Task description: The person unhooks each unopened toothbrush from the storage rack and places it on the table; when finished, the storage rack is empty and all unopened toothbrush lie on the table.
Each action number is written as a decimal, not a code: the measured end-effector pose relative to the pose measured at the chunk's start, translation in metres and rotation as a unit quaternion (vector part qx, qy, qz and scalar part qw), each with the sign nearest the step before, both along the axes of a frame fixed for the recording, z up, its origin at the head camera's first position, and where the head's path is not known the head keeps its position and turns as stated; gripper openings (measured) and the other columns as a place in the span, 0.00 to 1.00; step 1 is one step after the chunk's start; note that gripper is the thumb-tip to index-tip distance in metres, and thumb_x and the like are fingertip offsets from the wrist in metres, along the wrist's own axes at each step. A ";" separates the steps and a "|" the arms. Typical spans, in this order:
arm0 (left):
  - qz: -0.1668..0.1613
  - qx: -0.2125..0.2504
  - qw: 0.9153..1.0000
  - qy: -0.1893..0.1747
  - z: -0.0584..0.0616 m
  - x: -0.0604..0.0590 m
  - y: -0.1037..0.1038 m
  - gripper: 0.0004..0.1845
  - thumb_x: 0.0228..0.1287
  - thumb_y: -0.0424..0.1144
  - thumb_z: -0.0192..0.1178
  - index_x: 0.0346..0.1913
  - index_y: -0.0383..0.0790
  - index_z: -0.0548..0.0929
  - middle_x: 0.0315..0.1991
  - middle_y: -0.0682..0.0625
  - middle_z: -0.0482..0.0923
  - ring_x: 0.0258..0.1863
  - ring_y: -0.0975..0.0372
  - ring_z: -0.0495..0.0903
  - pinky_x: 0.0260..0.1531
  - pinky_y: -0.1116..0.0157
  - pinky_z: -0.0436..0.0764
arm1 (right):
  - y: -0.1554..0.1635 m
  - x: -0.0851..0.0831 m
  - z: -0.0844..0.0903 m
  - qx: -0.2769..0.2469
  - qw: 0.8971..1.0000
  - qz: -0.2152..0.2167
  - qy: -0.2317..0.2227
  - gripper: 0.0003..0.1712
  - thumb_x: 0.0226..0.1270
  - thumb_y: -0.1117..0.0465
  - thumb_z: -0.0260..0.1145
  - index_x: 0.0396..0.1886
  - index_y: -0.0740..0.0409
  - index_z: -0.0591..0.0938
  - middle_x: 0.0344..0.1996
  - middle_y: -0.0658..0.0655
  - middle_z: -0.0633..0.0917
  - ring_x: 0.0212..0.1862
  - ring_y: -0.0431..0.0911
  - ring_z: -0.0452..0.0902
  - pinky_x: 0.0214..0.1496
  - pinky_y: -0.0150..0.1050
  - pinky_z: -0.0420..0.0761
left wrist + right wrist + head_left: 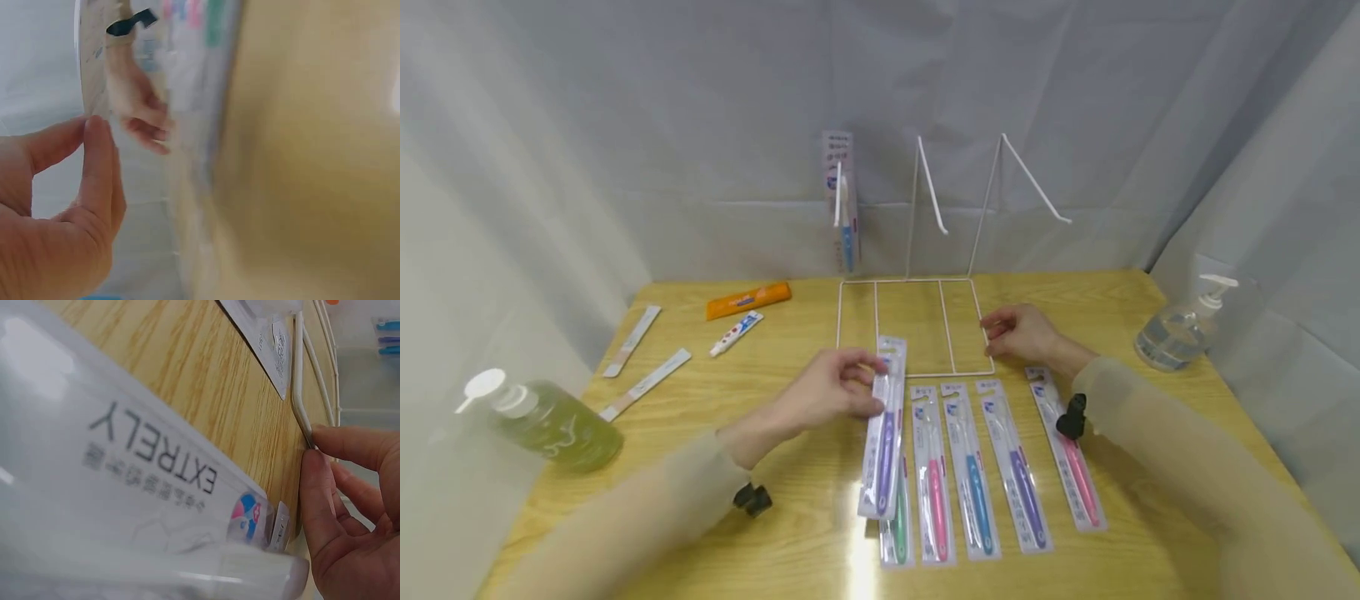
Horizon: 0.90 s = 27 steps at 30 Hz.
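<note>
My left hand [838,385] pinches the edge of a packaged purple toothbrush [886,450], raised above the table with its hanging-hole end away from me. Beneath it, a packaged green toothbrush [900,537] is partly covered. To the right lie packaged pink [936,500], blue [976,500] and purple [1025,492] toothbrushes, then another pink one [1078,483] under my right wrist. With thumb and fingertips, my right hand [1028,335] pinches the side wire of a white wire rack [951,374], seen closely in the right wrist view. A packaged blue toothbrush [847,237] hangs at the rack's left hook.
Two more hooks [934,187] stick out toward me. On the left are an orange tube [748,301], a small toothpaste tube [736,333], two slim packets [632,342] and a green pump bottle [568,425]. A clear pump bottle [1176,333] stands at right. Grey curtain [737,125] hangs behind.
</note>
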<state>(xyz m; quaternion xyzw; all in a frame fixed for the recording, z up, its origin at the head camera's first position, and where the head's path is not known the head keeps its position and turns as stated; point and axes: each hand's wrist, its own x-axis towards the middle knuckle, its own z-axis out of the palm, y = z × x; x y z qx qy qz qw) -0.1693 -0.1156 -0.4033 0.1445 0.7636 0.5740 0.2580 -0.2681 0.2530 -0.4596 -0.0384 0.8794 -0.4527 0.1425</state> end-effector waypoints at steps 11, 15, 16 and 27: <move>0.074 -0.022 0.992 -0.098 -0.039 0.043 -0.031 0.32 0.59 0.22 0.76 0.68 0.30 0.81 0.50 0.38 0.87 0.41 0.56 0.90 0.47 0.58 0.96 | 0.010 0.002 0.003 0.017 1.000 0.006 0.024 0.32 0.60 0.70 0.82 0.65 0.71 0.86 0.51 0.72 0.92 0.39 0.34 0.84 0.45 0.23 0.81; 0.076 -0.040 0.994 -0.075 -0.044 0.042 -0.028 0.30 0.57 0.21 0.76 0.65 0.30 0.83 0.48 0.38 0.87 0.39 0.56 0.89 0.45 0.59 0.96 | 0.008 0.004 0.002 0.019 1.000 0.007 0.023 0.32 0.61 0.69 0.82 0.65 0.71 0.86 0.51 0.72 0.92 0.40 0.35 0.83 0.44 0.23 0.82; 0.076 -0.046 0.994 -0.068 -0.045 0.042 -0.028 0.30 0.57 0.21 0.76 0.64 0.30 0.83 0.47 0.38 0.87 0.39 0.56 0.89 0.44 0.59 0.96 | 0.007 0.004 0.002 0.019 1.000 0.007 0.022 0.31 0.61 0.69 0.82 0.65 0.71 0.86 0.51 0.72 0.92 0.40 0.35 0.83 0.44 0.23 0.82; 0.055 -0.172 0.983 0.020 -0.034 0.042 -0.032 0.25 0.54 0.29 0.83 0.55 0.42 0.88 0.44 0.46 0.89 0.41 0.57 0.86 0.42 0.62 0.89 | -0.001 0.001 0.003 0.018 1.000 0.013 0.019 0.31 0.61 0.69 0.82 0.64 0.70 0.86 0.50 0.70 0.92 0.41 0.37 0.83 0.44 0.24 0.81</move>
